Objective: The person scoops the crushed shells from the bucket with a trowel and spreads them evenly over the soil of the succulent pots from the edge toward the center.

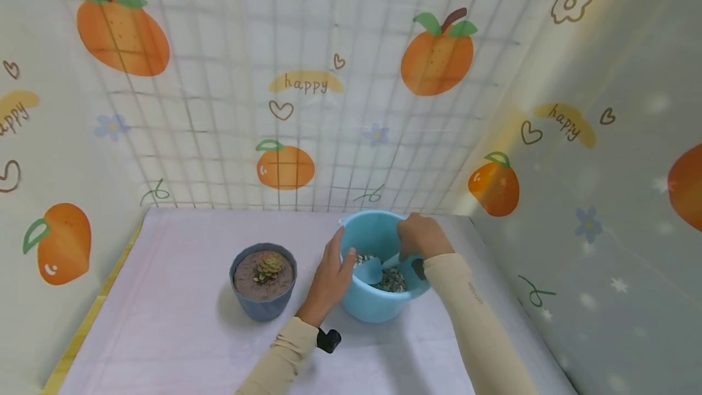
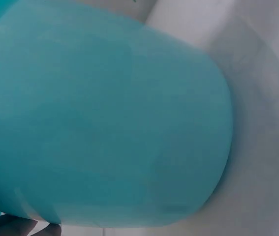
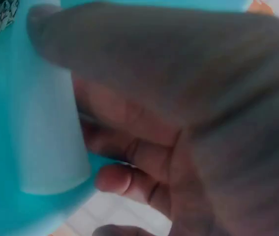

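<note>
A light-blue bucket stands on the table with loose grey-and-white granules inside. My left hand holds the bucket's left side at the rim, thumb near the front and fingers further back. My right hand reaches over the right rim and grips the handle of a light-blue scoop. The scoop's blade lies down in the bucket, against the granules. In the right wrist view, the thumb lies along the pale handle and the other fingers bend behind it.
Left of the bucket stands a blue-grey pot of brownish soil with a small succulent in it. A pale cloth covers the table. Behind it rises a fruit-printed curtain over a wire grid, with printed walls at both sides.
</note>
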Tool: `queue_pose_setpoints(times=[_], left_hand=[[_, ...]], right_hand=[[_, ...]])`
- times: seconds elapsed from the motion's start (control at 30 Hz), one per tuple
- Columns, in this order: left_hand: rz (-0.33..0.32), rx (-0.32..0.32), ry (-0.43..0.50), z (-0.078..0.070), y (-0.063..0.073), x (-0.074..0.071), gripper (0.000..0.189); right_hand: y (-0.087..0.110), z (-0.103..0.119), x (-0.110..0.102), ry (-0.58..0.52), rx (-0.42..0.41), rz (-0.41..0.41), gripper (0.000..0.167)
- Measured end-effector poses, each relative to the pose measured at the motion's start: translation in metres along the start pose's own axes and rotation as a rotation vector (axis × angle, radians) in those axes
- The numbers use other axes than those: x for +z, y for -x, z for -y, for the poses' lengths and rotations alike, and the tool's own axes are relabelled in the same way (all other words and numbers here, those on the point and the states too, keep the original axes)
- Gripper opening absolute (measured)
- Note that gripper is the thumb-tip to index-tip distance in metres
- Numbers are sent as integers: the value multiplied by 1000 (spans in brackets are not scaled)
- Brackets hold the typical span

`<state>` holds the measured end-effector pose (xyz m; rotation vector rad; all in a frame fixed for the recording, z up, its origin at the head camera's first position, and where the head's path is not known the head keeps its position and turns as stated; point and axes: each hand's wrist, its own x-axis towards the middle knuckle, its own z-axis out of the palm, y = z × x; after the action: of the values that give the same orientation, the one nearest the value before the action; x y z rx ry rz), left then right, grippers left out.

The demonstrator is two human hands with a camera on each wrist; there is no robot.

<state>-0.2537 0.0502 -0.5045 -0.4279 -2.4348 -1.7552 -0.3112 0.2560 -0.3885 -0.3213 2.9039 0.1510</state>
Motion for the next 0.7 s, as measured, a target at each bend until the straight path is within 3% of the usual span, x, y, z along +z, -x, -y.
queue_pose_setpoints(times=[0.13, 0.3, 0.53, 0.7], left_hand=[[-11, -8, 44, 3, 1, 2, 61], [-9, -17, 49, 5, 1, 2, 61], [-1, -20, 64, 8, 0, 3, 60], [3, -22, 72, 10, -1, 3, 61]], right_hand=[[0, 2, -1, 8, -16, 9, 23], [-9, 2, -8, -143, -66, 17, 19], [-32, -4, 4, -503, -287, -140, 22], [-45, -7, 26, -810, -299, -154, 19]])
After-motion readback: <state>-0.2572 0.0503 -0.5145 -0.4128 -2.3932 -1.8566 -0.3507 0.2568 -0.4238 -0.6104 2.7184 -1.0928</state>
